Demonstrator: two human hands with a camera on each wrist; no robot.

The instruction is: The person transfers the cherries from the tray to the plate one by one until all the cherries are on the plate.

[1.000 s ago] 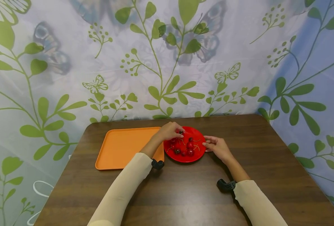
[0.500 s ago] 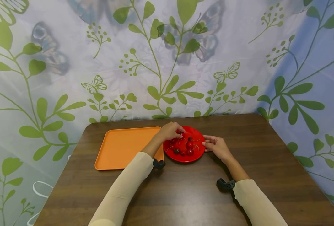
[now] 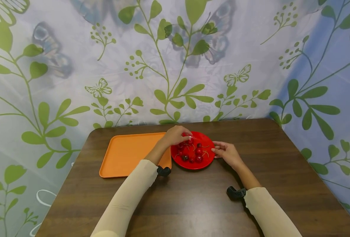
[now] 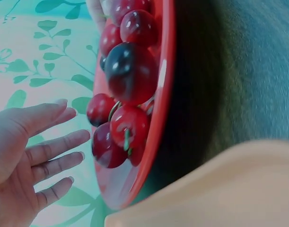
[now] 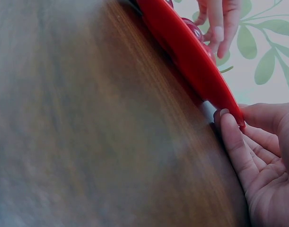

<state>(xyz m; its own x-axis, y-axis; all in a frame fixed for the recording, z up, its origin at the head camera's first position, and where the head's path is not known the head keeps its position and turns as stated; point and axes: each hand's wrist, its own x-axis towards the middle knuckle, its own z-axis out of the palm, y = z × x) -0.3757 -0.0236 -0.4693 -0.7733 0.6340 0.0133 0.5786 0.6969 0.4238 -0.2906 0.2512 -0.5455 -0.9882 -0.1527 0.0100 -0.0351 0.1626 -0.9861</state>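
A round red plate [image 3: 203,138] holds several dark red cherries [image 3: 199,151], some with thin stems. Over its left far side hovers my left hand [image 3: 175,135], fingertips close to a cherry [image 3: 190,140]. The left wrist view shows this left hand [image 4: 16,161] with loosely spread fingers and nothing between them, beside the cherries [image 4: 130,123]. My right hand [image 3: 226,153] pinches the plate's right rim. In the right wrist view, thumb and fingers of the right hand [image 5: 267,175] hold the edge of the plate [image 5: 201,71].
An orange rectangular tray [image 3: 133,154] lies on the brown wooden table [image 3: 198,204], close against the plate's left side. My left forearm crosses over its right part. A patterned cloth [image 3: 169,65] with leaves and butterflies hangs behind the table.
My left hand has shifted slightly up and left, and its fingers have come away from a cherry, which now shows more. The right hand stays at the plate's rim.
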